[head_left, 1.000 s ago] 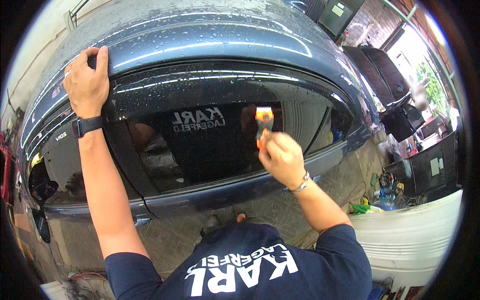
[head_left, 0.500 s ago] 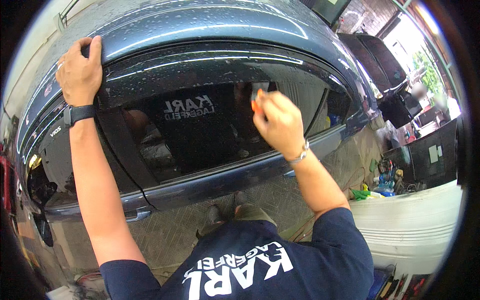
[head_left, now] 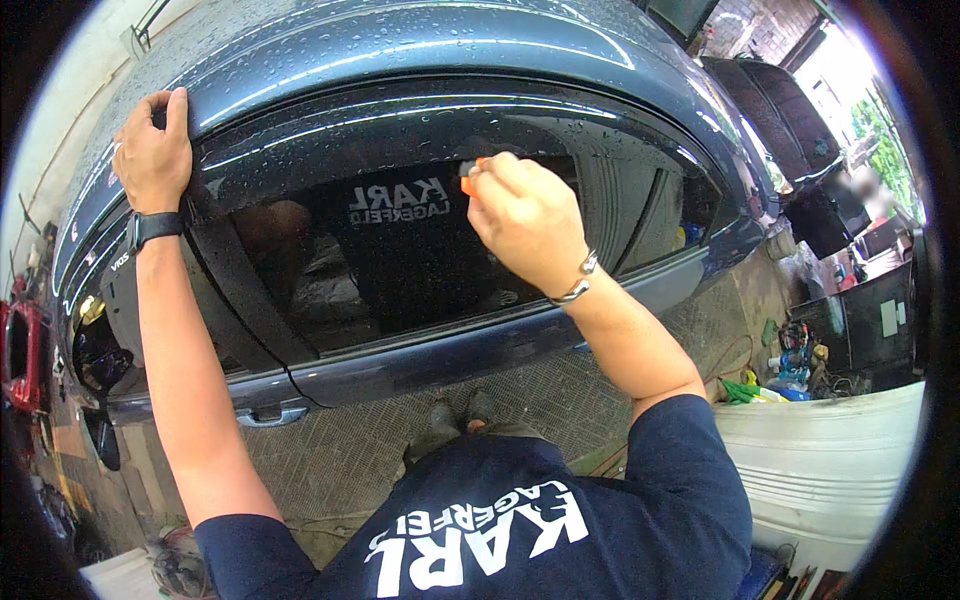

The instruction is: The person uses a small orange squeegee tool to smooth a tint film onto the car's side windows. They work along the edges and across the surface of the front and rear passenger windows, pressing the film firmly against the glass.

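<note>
A dark blue car (head_left: 400, 60) stands side-on before me, its roof beaded with water. My left hand (head_left: 155, 155) leans on the roof edge above the pillar between the side windows, fingers bent and thumb apart. Beneath its fingers is a dark patch that I cannot make out. Pinched in my right hand (head_left: 525, 215) is a small orange-and-black tool (head_left: 468, 178), mostly covered by the fingers. It is at the upper part of the dark rear side window (head_left: 400, 270), where my shirt is mirrored. Whether it touches the glass I cannot tell.
A door handle (head_left: 272, 416) juts out below the window. At the right lie tools and bottles (head_left: 795, 355) beside a black cabinet (head_left: 870, 325); a white ribbed panel (head_left: 820, 450) is nearer. Another dark vehicle (head_left: 775, 115) is beyond, and red bodywork (head_left: 20, 355) shows far left.
My right hand has moved left along the upper window with the orange-and-black tool. My left hand stays on the roof edge. The whole view has shifted slightly.
</note>
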`<state>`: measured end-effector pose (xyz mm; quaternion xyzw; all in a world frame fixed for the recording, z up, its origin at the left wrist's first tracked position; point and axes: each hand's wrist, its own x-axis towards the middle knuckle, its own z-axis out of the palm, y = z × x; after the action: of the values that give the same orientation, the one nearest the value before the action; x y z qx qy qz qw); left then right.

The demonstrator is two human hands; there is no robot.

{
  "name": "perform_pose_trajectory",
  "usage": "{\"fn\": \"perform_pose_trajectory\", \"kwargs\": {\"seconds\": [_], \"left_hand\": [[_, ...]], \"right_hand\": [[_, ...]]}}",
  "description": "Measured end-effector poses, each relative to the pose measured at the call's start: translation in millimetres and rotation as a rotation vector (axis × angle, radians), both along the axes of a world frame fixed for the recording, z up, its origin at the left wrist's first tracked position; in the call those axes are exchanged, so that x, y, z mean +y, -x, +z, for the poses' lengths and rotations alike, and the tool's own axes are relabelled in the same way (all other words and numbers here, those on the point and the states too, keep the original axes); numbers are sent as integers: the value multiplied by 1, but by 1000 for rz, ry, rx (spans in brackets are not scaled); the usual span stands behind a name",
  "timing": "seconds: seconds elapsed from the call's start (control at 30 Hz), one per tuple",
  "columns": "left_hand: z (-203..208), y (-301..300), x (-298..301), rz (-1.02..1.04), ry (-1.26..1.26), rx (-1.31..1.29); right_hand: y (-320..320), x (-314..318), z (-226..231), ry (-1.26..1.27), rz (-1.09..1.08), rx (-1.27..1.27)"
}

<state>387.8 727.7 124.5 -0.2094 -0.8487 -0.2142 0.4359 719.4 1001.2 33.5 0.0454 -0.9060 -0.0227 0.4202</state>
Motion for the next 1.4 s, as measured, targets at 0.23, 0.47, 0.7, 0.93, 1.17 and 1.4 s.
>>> {"fn": "perform_pose_trajectory", "kwargs": {"seconds": [0.23,0.47,0.7,0.93,1.17,1.4], "left_hand": [[10,7,-1,-86,151,31],[8,17,-18,-200,247,80],[12,-16,-7,-315,284,72],[16,-19,-18,-364,320,11],[16,-19,-15,-391,306,-15],[10,-13,-16,-395,284,36]], "right_hand": [[-32,-37,-42,65,-19,-91],[15,-22,-6,-7,-35,90],[-17,-65,-42,69,-174,-15],[17,-69,-14,95,-209,51],[6,-82,-22,80,-232,-18],[11,-93,-27,112,-228,-1]]}}
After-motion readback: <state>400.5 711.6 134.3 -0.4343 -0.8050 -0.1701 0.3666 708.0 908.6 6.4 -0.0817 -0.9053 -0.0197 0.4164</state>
